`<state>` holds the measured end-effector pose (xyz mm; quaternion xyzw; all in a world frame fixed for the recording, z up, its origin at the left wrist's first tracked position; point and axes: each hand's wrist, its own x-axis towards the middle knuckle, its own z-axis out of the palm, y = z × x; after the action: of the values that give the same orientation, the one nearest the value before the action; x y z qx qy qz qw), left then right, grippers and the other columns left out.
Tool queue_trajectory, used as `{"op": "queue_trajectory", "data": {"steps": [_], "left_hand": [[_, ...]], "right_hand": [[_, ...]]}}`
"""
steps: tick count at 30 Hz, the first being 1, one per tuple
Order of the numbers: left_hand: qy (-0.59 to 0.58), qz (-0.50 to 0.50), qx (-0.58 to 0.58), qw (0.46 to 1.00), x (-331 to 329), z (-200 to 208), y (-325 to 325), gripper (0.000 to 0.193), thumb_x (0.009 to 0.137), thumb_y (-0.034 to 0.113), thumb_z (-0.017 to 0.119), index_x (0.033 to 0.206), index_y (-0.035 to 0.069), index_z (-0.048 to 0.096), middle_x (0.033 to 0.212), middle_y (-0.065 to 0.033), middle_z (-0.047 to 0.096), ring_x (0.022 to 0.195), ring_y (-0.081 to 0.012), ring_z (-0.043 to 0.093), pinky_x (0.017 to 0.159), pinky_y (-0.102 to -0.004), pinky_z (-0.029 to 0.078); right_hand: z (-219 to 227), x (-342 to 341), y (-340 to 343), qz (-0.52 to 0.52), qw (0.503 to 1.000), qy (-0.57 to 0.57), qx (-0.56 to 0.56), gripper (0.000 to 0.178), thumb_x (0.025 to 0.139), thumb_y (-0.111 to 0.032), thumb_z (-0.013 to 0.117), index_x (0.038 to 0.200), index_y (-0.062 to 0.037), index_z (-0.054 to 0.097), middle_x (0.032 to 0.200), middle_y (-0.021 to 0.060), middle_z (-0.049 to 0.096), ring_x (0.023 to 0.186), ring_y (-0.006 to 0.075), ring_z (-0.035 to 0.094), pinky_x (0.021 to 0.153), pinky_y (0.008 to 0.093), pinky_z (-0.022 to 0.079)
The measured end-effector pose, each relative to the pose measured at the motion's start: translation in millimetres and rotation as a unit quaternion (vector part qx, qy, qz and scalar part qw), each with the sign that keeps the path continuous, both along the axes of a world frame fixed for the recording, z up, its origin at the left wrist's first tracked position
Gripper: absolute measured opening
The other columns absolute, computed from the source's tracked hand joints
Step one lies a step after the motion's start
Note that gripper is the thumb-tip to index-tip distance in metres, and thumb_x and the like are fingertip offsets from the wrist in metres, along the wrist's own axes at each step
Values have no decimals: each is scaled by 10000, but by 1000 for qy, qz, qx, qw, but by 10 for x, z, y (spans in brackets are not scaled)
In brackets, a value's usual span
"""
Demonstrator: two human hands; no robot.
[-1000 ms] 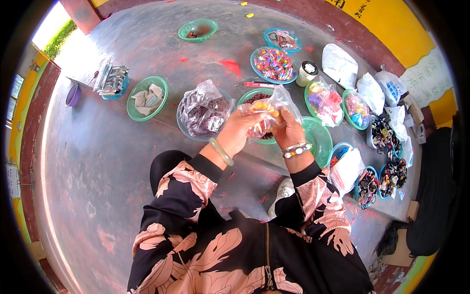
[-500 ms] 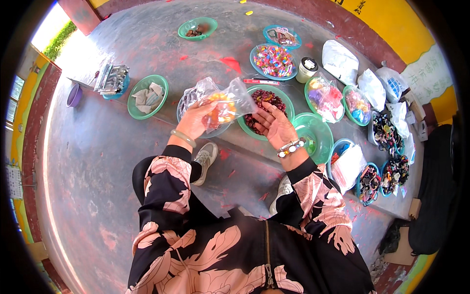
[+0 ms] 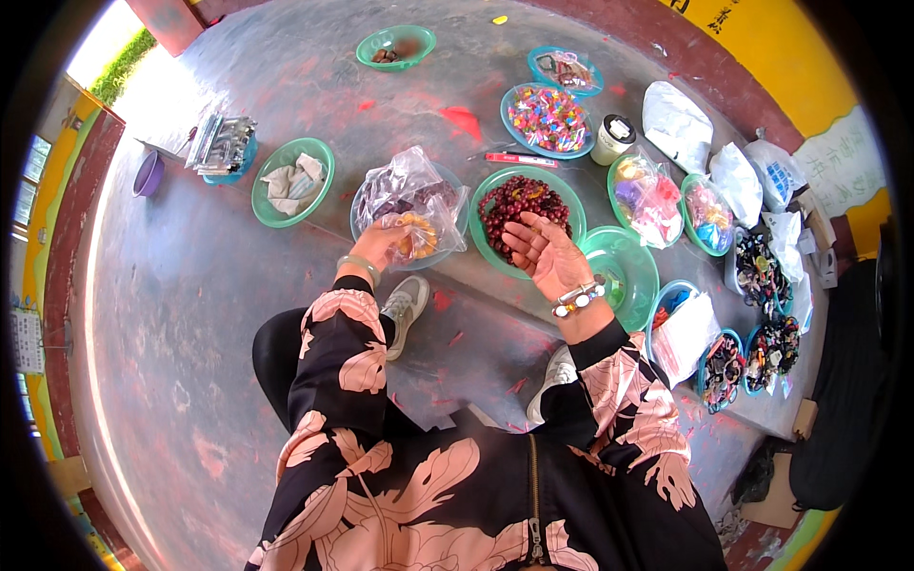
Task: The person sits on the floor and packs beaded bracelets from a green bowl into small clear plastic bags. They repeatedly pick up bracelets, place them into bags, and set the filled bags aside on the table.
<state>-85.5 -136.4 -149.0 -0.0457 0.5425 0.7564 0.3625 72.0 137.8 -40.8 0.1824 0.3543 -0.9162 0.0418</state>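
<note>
My left hand (image 3: pixel 378 246) grips a small clear plastic bag (image 3: pixel 423 231) with orange pieces inside, held over a bowl (image 3: pixel 447 255) that carries a larger clear bag of purple bits (image 3: pixel 400 186). My right hand (image 3: pixel 547 253) hovers palm up with fingers apart at the near rim of a green bowl of dark red beads (image 3: pixel 522 205). It holds nothing that I can make out. A beaded bracelet (image 3: pixel 578 296) circles that wrist.
Several bowls of beads and bagged trinkets ring the concrete floor: multicoloured beads (image 3: pixel 546 116), an empty green bowl (image 3: pixel 624 269), a green bowl of cloth pieces (image 3: pixel 291 179), a white jar (image 3: pixel 612 138). White sacks (image 3: pixel 676 119) lie at the right. My shoes (image 3: pixel 407 306) rest below.
My left hand carried the small bag from the centre leftward and down over the bagged bowl. My right hand let go of it and opened above the red beads.
</note>
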Motion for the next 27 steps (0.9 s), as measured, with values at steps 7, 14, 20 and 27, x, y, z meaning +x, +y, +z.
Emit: {"op": "queue_trajectory", "data": {"steps": [7, 14, 20, 27], "left_hand": [[276, 57, -401, 872, 32, -72, 76, 478, 730, 141, 707, 1164, 42, 532, 1011, -115, 625, 919, -256, 602, 788, -342, 480], [382, 208, -529, 729, 407, -254, 142, 585, 764, 208, 670, 1293, 108, 441, 1315, -214, 403, 1252, -370, 325, 1021, -413, 296], [542, 148, -581, 589, 589, -376, 227, 562, 848, 305, 558, 1350, 133, 370, 1390, -217, 294, 1299, -388, 246, 1058, -481, 219], [464, -8, -629, 624, 658, -202, 466, 724, 805, 468, 569, 1414, 221, 264, 1481, -179, 123, 1371, -376, 47, 1063, -564, 59]], "right_hand": [[23, -7, -21, 10, 1000, -22, 8, 350, 864, -307, 575, 1110, -60, 547, 1036, 105, 642, 913, 202, 633, 727, 297, 497], [18, -4, -63, 17, 998, -52, 26, 304, 868, -298, 564, 1061, -63, 576, 1002, 92, 654, 891, 188, 635, 718, 287, 488], [-35, -20, -64, 40, 995, -73, 50, 259, 889, -284, 523, 1030, -81, 600, 986, 77, 660, 888, 178, 630, 704, 280, 479], [-43, -25, -99, 50, 994, -82, 51, 241, 906, -258, 487, 1023, -83, 604, 984, 74, 661, 877, 171, 632, 689, 279, 476]]}}
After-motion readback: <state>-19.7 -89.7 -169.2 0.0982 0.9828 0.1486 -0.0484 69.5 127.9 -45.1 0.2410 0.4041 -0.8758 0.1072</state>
